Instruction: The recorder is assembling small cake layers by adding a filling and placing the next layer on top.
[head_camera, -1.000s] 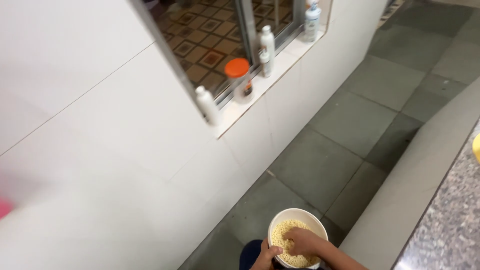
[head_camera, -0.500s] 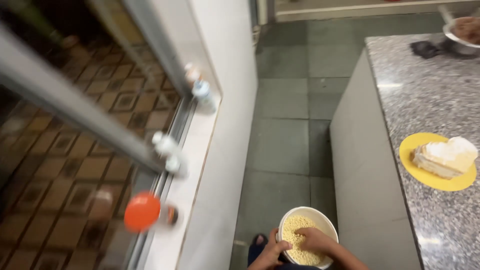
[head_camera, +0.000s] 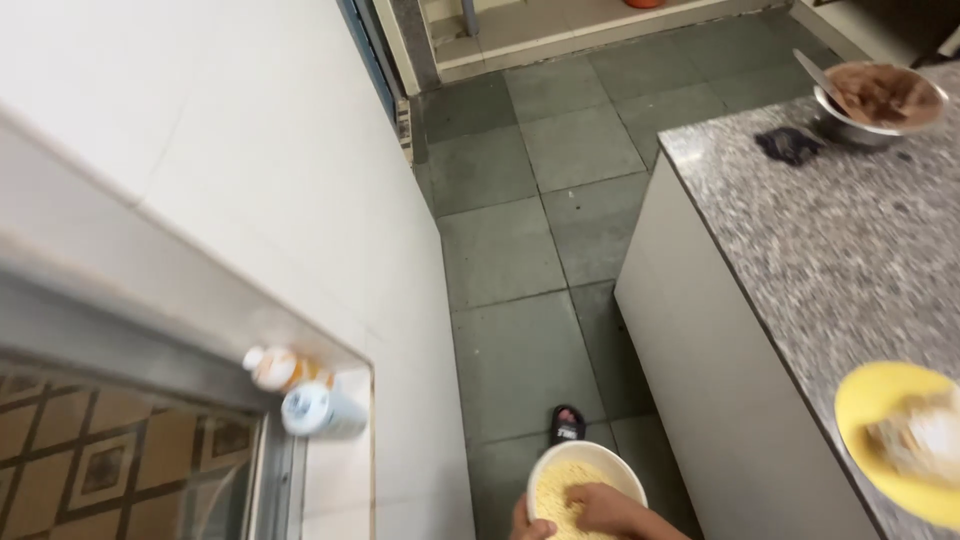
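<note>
Over floor, one bowl (head_camera: 586, 480), two hands

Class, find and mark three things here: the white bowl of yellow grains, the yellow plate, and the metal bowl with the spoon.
white bowl (head_camera: 610, 462): head view, on its far rim.
yellow plate (head_camera: 868, 412): head view, on its bare left edge.
metal bowl (head_camera: 862, 133): head view, on its outer wall.

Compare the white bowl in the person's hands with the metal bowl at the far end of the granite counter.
The white round bowl holds pale yellow grains; the shiny metal bowl holds a brown mass. The white bowl is held over the floor, left hand at its rim and right hand resting in the grains; the metal bowl stands on the speckled granite counter, untouched. Only the metal bowl has a utensil handle sticking out. Both are round and filled.
</note>
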